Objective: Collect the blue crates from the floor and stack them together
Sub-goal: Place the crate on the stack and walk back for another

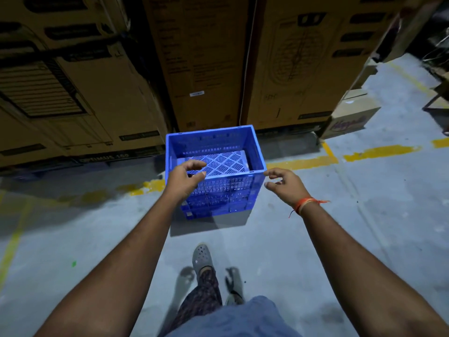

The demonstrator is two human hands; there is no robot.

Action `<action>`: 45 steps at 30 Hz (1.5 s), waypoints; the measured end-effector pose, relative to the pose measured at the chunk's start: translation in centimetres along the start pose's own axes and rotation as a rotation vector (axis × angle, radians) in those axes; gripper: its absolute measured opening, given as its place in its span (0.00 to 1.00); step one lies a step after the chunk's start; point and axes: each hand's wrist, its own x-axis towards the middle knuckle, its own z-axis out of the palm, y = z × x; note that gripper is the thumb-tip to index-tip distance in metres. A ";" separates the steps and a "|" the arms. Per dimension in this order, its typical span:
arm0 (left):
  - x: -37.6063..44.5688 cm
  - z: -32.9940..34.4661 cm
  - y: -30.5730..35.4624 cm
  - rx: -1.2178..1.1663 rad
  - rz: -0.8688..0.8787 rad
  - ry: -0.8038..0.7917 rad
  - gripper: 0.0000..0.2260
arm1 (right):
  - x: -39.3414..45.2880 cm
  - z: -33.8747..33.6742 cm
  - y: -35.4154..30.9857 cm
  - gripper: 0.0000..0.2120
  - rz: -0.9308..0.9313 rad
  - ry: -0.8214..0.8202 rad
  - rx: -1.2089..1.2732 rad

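Both hands (184, 178) (284, 183) empty — beside blue crate (218, 190)

A blue crate (215, 171) stands on the grey floor (340, 215) before tall cardboard boxes (206, 57). The left hand (184, 177) hovers over its near rim, fingers loosely curled; the right hand (286, 184) hangs just beside its right corner, holding nothing.

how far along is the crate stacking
Done: the blue crates appear already nested into a stack on the floor. In hand: nothing; the left hand and right hand hover open at the top rim. Left: no other loose crates are in view.
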 end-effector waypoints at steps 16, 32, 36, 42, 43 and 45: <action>-1.0 6.2 0.2 0.119 0.074 -0.309 0.09 | -8.1 -0.3 5.2 0.15 0.195 0.128 0.119; 2.4 20.7 5.5 0.269 0.382 -1.094 0.10 | -24.5 1.2 8.1 0.15 0.658 0.815 0.298; -1.9 24.9 5.3 0.304 0.425 -1.269 0.11 | -29.8 5.4 7.2 0.16 0.770 1.026 0.384; -13.7 28.0 3.4 0.279 0.351 -1.564 0.12 | -38.3 12.1 4.8 0.18 0.923 1.338 0.547; -15.7 28.0 3.0 0.294 0.367 -1.622 0.12 | -39.9 13.2 4.5 0.17 0.936 1.386 0.566; -19.7 28.0 2.1 0.331 0.407 -1.723 0.11 | -42.9 15.4 4.1 0.17 0.953 1.463 0.582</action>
